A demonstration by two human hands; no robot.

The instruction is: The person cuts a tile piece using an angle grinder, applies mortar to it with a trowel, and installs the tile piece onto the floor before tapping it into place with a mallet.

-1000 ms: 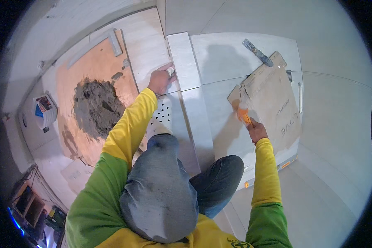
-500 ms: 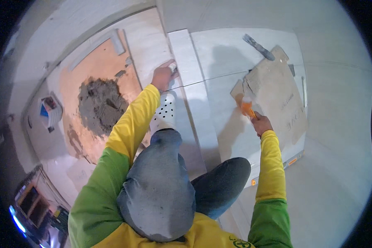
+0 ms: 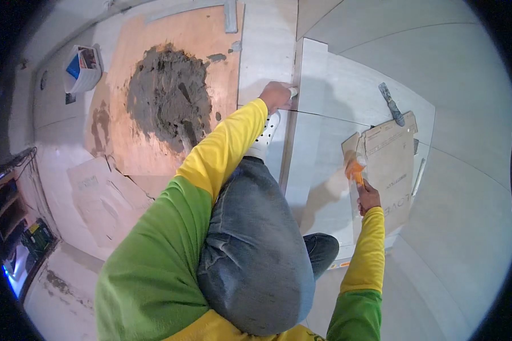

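My left hand is closed around a small white piece, which sticks out past the fingers. What the piece is, I cannot make out. It is at the brown edge of a long pale tile strip. In my right hand is a mallet with an orange and white head, its handle in my grip. The mallet's head is over the near left corner of a cardboard sheet. Just below my left hand shows a white shoe with black holes.
Grey mortar is heaped on a wooden board at the left. A scraper lies at the cardboard's far edge. A white bucket stands at far left. Large wall tiles rise at the right.
My view has shifted left, so the board, mortar and both hands sit further right in the picture. Both hands keep their grip, the left at the strip's edge.
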